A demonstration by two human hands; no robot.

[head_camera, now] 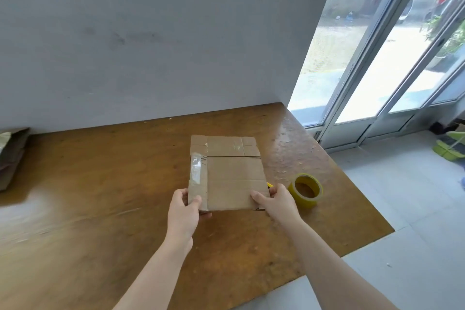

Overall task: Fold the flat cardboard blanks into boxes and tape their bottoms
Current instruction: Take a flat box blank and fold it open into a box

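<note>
A flat brown cardboard blank lies on the wooden table, with old clear tape on its left strip and top flaps. My left hand grips its near left corner, thumb on top and fingers underneath. My right hand pinches its near right corner, thumb on the upper face. A roll of yellow tape lies flat on the table just right of my right hand. A small yellow object peeks out from under the blank's right edge.
A grey wall runs along the table's far edge. A stack of brown cardboard sits at the far left of the table. Glass doors and a tiled floor lie to the right, past the table's edge.
</note>
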